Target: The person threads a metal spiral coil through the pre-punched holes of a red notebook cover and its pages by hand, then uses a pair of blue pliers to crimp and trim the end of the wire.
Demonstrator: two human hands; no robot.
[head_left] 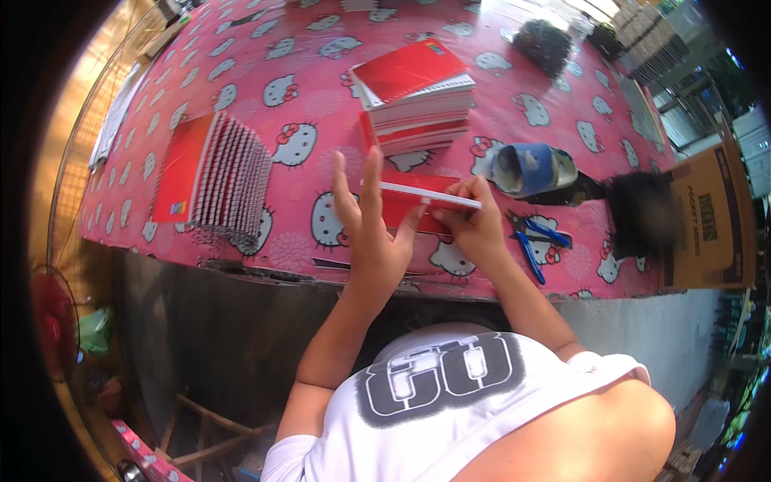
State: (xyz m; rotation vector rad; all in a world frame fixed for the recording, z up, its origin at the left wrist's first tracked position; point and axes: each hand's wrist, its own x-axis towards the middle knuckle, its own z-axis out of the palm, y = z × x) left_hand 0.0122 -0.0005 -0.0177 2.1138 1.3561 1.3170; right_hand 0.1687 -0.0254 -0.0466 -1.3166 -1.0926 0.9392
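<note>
A thin red-covered notebook (418, 210) is held above the table's near edge, its white page edge turned up. My right hand (475, 221) pinches it at the right end, fingers closed on the cover. At its left end, my left hand (373, 241) is open with fingers stretched upward; the thumb reaches to the notebook's edge. Just beyond stands a stack of red notebooks (418, 104), unevenly piled. To the left is a second stack of spiral-bound red notebooks (229, 177). Right of my right hand lie blue-handled pliers (530, 245).
A pink table cover (309, 104) with cat faces spreads over the table. A blue slipper (530, 170) lies beyond the pliers, near a dark bristly bundle (638, 213). An open cardboard box (707, 217) stands at the right edge. Another dark tangled heap (542, 46) sits far right.
</note>
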